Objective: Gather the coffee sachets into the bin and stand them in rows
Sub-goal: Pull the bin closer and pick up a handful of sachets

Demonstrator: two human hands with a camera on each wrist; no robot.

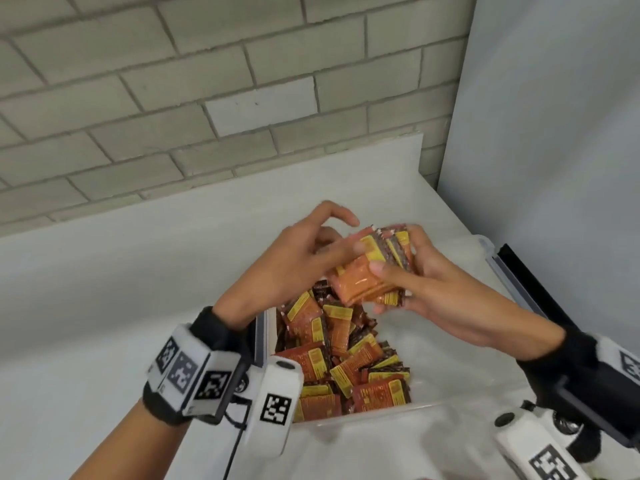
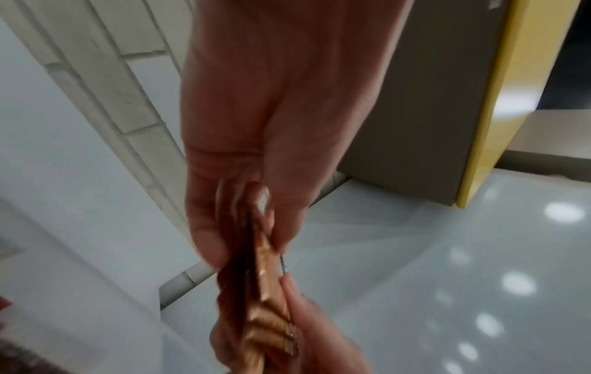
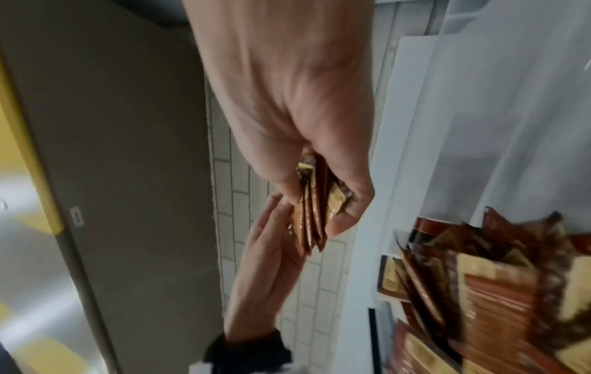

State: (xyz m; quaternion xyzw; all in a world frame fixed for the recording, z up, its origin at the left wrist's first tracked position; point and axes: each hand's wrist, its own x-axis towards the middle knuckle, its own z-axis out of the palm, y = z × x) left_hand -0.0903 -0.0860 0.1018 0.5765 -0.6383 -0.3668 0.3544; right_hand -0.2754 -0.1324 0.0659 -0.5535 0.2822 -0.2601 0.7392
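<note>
Plain workroom: painted brick wall point(image 1: 214, 74); white table point(image 1: 104, 271)

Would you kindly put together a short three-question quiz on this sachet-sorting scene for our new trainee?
1. True or false: the right hand holds a stack of sachets above the bin.
2. Which best describes the sachets in the bin? A) neat upright rows B) a loose jumble C) none there
3. Fill in: the left hand's fingers touch the ____.

Key: 1 true; 2 B; 3 stack of sachets.
</note>
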